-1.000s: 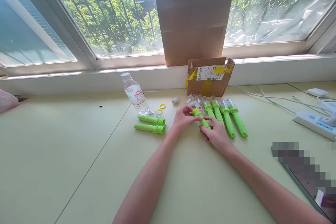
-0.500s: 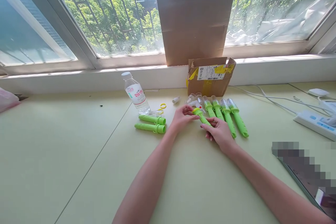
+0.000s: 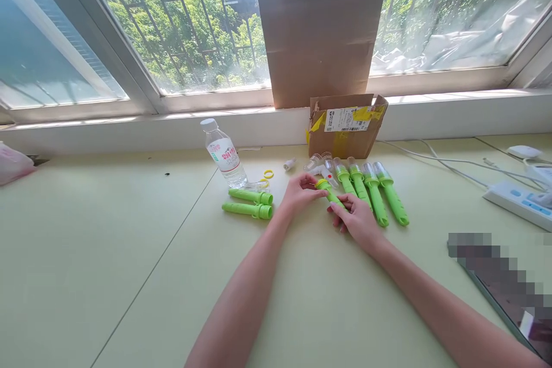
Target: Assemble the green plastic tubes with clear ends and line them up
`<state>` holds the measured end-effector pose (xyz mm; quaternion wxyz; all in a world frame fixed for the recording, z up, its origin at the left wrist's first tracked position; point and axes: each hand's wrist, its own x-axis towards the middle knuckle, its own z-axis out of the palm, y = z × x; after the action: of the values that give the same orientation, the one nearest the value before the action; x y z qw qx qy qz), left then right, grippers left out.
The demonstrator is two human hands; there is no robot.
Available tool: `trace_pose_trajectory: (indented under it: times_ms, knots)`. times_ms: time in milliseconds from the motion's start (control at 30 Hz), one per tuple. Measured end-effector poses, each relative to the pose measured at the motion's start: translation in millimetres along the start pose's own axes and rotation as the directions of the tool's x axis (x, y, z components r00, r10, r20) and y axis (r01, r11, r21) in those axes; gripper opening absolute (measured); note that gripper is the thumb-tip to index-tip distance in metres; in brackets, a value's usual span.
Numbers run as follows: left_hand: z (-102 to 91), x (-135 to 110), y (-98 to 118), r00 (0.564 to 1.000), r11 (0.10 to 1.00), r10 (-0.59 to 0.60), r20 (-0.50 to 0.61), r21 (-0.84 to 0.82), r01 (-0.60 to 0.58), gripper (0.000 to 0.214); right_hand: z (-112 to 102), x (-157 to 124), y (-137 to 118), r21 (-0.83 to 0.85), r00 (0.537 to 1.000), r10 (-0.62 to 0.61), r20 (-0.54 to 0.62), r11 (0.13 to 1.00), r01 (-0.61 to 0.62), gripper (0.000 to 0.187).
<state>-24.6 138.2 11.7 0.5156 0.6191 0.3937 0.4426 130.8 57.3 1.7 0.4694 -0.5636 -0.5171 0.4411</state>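
A green plastic tube handle [image 3: 334, 198] with a yellow ring round its upper end is held tilted between my hands, just above the table. My left hand [image 3: 298, 196] has its thumb and fingers closed at the ringed end. Lower down, my right hand [image 3: 357, 219] grips the body of the same tube. To the right lie several green handles [image 3: 393, 201] with clear caps on them. Left of my left hand are two uncapped green tubes [image 3: 246, 210] with threaded ends, a yellow ring [image 3: 268, 174] and clear caps [image 3: 257, 186].
A water bottle [image 3: 223, 154] stands behind the uncapped tubes. A cardboard box [image 3: 347, 132] stands by the wall, with white fittings [image 3: 290, 164] and loose clear caps [image 3: 314, 161] nearby. On the right are a power strip [image 3: 517, 202], cables and a partly pixelated phone [image 3: 495, 287].
My right hand has shifted slightly along the green tube handle, its fingers curling a little differently. My left hand keeps its place at the ringed end.
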Motion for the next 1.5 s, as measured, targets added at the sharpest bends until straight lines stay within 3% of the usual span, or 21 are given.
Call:
trace_pose_trajectory:
  times_ms: [300, 667, 900, 1200, 1500]
  knots:
    - [5.9, -0.9, 6.7, 0.999, 0.992, -0.029, 0.013, -0.119, 0.031, 0.046, -1.9, 2.7, 0.4, 0.123, 0.997, 0.056, 0.046, 0.99, -0.062, 0.038]
    - [2.4, 0.4, -1.8, 0.999, 1.0, 0.005, -0.043, -0.016, -0.006, 0.042, -2.8, 5.0, -0.3, 0.108, 0.991, 0.088, 0.1, 0.989, -0.099, 0.035]
    - [4.7, 0.2, 3.9, 0.999, 0.998, -0.013, 0.048, -0.054, 0.016, 0.043, -5.6, 7.1, -2.8, 0.204, 0.987, 0.151, 0.058, 0.966, -0.16, 0.033]
    - [2.4, -1.5, 0.0, 0.998, 0.994, -0.024, 0.055, -0.104, 0.03, 0.04, -3.0, 3.0, -0.5, -0.035, 0.999, 0.05, -0.021, 0.998, -0.051, 0.027]
    - [4.5, -1.6, 3.6, 0.999, 0.995, -0.02, 0.029, -0.102, 0.022, 0.042, -2.3, 2.6, -2.7, 0.036, 0.998, 0.055, 0.02, 0.998, -0.056, 0.035]
